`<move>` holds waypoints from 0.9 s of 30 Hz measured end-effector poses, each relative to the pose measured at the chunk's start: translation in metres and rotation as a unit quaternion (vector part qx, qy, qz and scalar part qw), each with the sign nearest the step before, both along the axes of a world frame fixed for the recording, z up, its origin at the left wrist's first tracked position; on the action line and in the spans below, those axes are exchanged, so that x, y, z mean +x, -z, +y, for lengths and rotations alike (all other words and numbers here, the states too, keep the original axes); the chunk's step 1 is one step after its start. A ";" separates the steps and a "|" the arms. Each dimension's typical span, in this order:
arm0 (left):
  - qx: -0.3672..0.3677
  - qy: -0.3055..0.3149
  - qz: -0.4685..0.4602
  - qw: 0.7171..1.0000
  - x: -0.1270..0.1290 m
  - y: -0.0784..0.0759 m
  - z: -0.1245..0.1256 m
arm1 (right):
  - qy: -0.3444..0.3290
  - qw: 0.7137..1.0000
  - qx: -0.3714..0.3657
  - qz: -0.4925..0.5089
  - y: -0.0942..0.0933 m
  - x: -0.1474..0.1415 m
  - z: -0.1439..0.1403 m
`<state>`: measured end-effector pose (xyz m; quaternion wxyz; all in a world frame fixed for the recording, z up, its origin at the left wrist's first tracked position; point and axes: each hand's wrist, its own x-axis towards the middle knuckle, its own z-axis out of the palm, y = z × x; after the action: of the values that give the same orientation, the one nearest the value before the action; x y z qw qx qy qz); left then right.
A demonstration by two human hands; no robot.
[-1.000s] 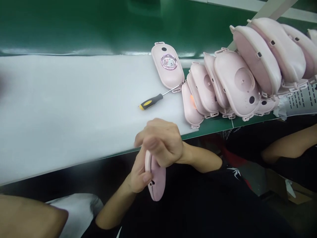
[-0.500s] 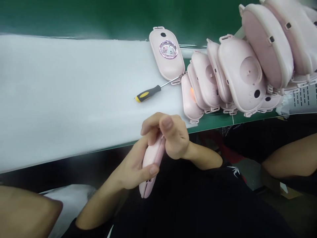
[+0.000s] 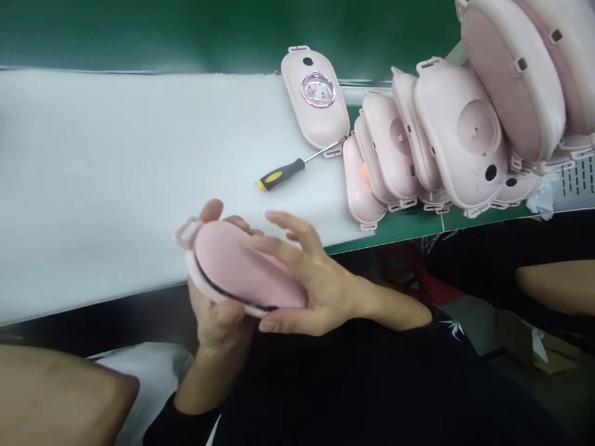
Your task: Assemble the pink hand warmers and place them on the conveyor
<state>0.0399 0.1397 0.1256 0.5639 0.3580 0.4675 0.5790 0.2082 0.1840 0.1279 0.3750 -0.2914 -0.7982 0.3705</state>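
Your left hand point(image 3: 218, 316) cups the pink case point(image 3: 242, 275) from below, fingers wrapped around it, while your right hand point(image 3: 309, 285) lies over it, fingers spread (both just off the bench edge). Farther off on the white mat point(image 3: 116, 179) lie a screwdriver point(image 3: 283, 175), then the case pile point(image 3: 432, 148).
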 end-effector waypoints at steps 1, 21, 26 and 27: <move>0.007 -0.020 -0.003 1.000 -0.001 -0.004 0.001 | -0.033 0.999 -0.015 0.010 -0.002 0.004 -0.003; -0.004 -0.072 -0.088 0.993 0.002 -0.006 0.007 | -0.077 0.995 -0.049 0.035 0.011 0.025 -0.009; 0.051 -0.067 -0.068 0.994 0.003 -0.002 0.011 | -0.069 0.997 -0.018 0.009 0.019 0.021 -0.015; 0.057 -0.067 -0.058 0.994 0.003 0.000 0.011 | -0.063 0.998 -0.007 -0.002 0.020 0.020 -0.015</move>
<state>0.0432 0.1509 0.1261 0.5289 0.3234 0.4232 0.6607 0.2283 0.1688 0.1083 0.3468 -0.2440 -0.8132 0.3985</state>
